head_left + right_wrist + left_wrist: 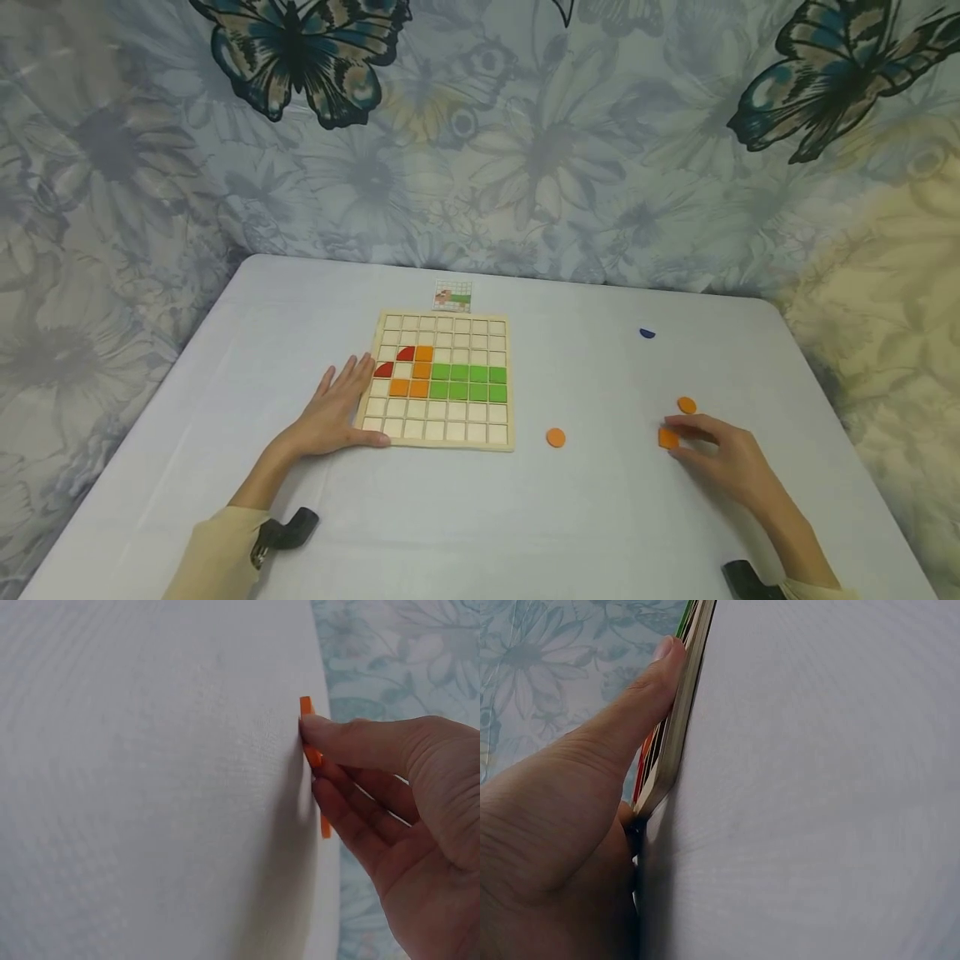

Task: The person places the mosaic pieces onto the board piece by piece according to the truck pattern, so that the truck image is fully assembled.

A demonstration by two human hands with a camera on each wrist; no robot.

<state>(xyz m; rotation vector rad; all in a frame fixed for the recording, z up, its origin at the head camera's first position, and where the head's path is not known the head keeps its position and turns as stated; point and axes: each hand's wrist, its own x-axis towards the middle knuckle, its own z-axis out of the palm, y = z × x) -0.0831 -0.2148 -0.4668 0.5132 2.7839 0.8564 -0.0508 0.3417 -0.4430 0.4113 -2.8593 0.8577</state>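
A wooden grid board (435,433) lies on the table, with red quarter-round tiles (406,354), orange square tiles (418,388) and a double row of green square tiles (468,383) in its cells. My left hand (333,415) rests along the board's left side, fingers straight, thumb over the near left corner. In the left wrist view the thumb (641,697) lies against the board's edge. At the right, my right hand (723,458) pinches an orange square tile (666,438) between thumb and fingers, low over the table. Just beyond it lies an orange round tile (686,405).
Another orange round tile (555,437) lies between the board and my right hand. A dark blue half-round tile (647,333) sits farther back on the right. Behind the board is a small pattern card (452,296). Patterned cloth (525,167) rises behind the white table (600,533).
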